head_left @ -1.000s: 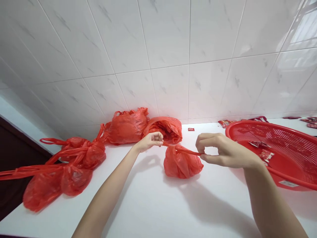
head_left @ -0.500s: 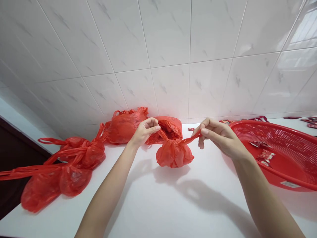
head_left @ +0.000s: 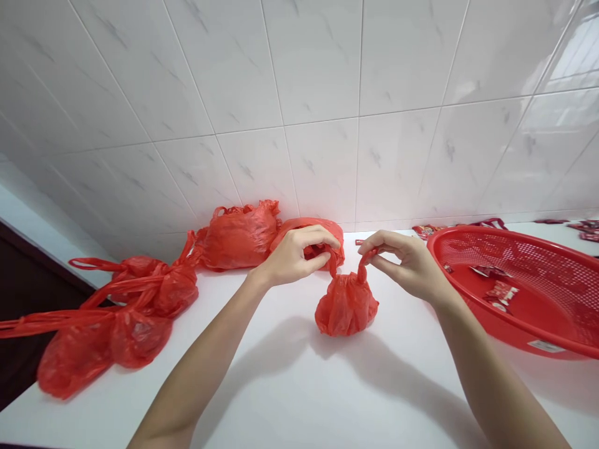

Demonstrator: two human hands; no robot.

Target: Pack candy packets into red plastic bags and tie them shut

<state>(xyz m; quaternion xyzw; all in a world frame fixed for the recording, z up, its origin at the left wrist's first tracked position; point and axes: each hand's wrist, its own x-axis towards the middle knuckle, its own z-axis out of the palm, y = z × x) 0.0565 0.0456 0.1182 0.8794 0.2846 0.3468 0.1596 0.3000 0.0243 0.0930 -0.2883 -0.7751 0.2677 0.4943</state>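
A small filled red plastic bag (head_left: 346, 305) sits on the white counter (head_left: 290, 386) between my hands. My left hand (head_left: 297, 252) pinches the bag's left handle just above its bunched neck. My right hand (head_left: 405, 262) pinches the right handle, fingers curled over it. Both handles stand nearly upright and close together above the bag. My forearms reach in from the bottom of the view.
Several tied red bags (head_left: 140, 293) lie along the counter's left side, and two fuller red bags (head_left: 241, 234) rest against the tiled wall (head_left: 327, 93). A red perforated basket (head_left: 524, 287) holding small red packets stands at the right. Loose packets (head_left: 423, 231) lie by the wall.
The handles were stretched out sideways; my hands have since come together above the bag, bringing both handles upright. The bag shifted slightly right and towards me.
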